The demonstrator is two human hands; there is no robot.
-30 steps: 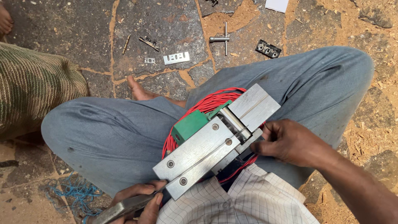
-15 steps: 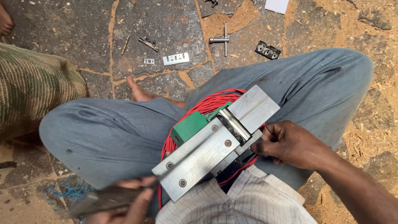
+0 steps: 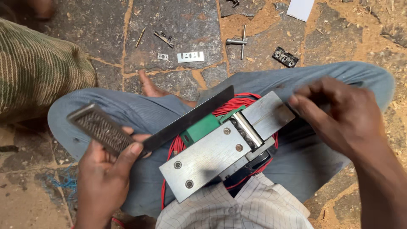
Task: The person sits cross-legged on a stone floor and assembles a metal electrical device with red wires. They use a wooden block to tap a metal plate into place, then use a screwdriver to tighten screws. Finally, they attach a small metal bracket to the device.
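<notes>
An upside-down electric planer (image 3: pixel 207 159) lies on my lap, with grey metal base plates, a green body (image 3: pixel 201 129) and a red cord (image 3: pixel 174 146) coiled under it. My left hand (image 3: pixel 106 178) grips a try square (image 3: pixel 99 129) by its dark ribbed stock; the steel blade (image 3: pixel 188 119) slants up to the right over the planer's far edge. My right hand (image 3: pixel 339 114) hovers blurred above the planer's shorter front plate (image 3: pixel 267 113), fingers loosely bent, with nothing seen in it.
On the stone floor beyond my knees lie a T-shaped wrench (image 3: pixel 241 41), a small slotted metal plate (image 3: pixel 190 57), a black block part (image 3: pixel 285 57), a screw (image 3: pixel 140 37) and a white sheet (image 3: pixel 301 8). Another person's striped sleeve (image 3: pixel 38 68) is at left. Sawdust covers the right.
My left hand has lifted the try square from beside my lap up over the planer. My right hand has let go of the planer's side and risen above it.
</notes>
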